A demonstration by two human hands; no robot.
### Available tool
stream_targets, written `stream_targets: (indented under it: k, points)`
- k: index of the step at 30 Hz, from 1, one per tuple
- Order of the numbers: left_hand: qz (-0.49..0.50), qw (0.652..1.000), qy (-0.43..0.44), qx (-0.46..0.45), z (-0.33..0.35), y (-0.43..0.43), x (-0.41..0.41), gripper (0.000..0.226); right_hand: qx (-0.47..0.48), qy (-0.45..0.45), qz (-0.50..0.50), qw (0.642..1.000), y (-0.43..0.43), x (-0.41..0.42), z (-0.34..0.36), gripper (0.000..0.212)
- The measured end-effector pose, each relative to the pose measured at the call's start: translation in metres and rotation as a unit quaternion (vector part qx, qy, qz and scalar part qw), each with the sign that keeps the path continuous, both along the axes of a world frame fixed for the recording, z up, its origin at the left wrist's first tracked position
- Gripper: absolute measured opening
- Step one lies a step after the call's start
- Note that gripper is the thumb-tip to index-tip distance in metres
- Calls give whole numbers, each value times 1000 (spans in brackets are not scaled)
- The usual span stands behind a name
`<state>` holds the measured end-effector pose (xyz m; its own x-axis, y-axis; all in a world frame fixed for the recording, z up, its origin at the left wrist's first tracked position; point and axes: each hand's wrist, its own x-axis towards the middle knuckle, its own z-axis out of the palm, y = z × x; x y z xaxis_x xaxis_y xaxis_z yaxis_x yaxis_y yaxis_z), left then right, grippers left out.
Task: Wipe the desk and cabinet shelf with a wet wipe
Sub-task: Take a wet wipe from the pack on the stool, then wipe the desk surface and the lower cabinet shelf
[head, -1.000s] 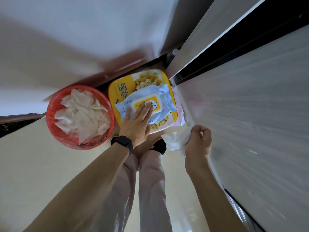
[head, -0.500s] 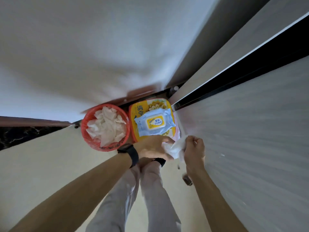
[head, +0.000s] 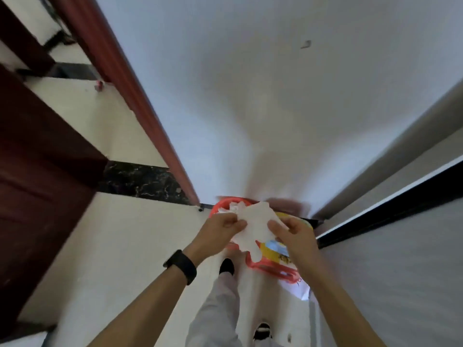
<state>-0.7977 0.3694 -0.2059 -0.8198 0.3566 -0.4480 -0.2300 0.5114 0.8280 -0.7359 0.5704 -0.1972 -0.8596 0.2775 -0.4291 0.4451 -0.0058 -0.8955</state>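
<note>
A white wet wipe (head: pixel 253 227) is stretched between both my hands in front of me. My left hand (head: pixel 220 227), with a black band on its wrist, pinches the wipe's left edge. My right hand (head: pixel 292 232) pinches its right edge. Below the wipe on the floor, the yellow box with the blue wipes pack (head: pixel 275 249) is mostly hidden by my hands. The grey cabinet (head: pixel 400 259) rises at the right.
A red basket (head: pixel 220 205) of used white wipes stands on the floor by the white wall (head: pixel 250 96). A dark red door (head: pixel 37 159) and red-brown frame (head: pixel 140 116) are on the left. My legs and shoes show below.
I have straightened up, so the basket and box look smaller and farther away. My left hand left the wipes pack and now holds the wipe together with my right hand, spreading it.
</note>
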Motion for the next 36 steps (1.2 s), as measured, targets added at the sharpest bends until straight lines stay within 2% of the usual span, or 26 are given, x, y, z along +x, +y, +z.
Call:
stream_targets:
  k: [2,4,6,7,10,13,15,16,20,23,26,29,32,34,36]
  points:
    - [89,996,9,17,14,-37,27,25,1,26,34,999,-18,2,10,4]
    - [136,990,1,36,25,-68,62,19,-16,43,85,995,-43,6,19,11]
    - [190,980,-10,51,35,-96,99,11,-39,44,129,990,-76,9,28,6]
    - [225,972,-12,66,40,-111,118,10,-68,35,157,985,-96,12,33,2]
    - [353,927,-7,124,59,-160,175,18,-207,-35,247,946,-164,25,43,12]
    - [440,881,0,173,72,-215,234,30,-159,-84,414,892,-237,56,44,32]
    - [496,849,7,185,76,-254,276,34,-108,-90,479,866,-285,82,41,51]
    - [532,827,12,182,76,-276,298,37,-88,-79,492,863,-311,97,42,54]
    - [660,731,26,172,75,-355,397,38,-43,-16,507,861,-413,162,59,46]
    - [702,693,40,160,74,-411,473,38,-47,37,549,834,-496,221,65,34]
    - [720,679,59,133,75,-468,544,23,-28,79,616,783,-576,275,66,26]
    - [730,678,52,62,81,-512,604,32,-1,91,706,703,-638,323,73,29]
    - [734,676,50,-46,88,-545,648,39,46,145,756,637,-689,362,75,30]
    - [737,658,48,-144,91,-564,675,33,83,199,775,594,-718,382,76,25]
    - [747,636,47,-188,91,-579,699,24,112,246,787,555,-743,400,81,24]
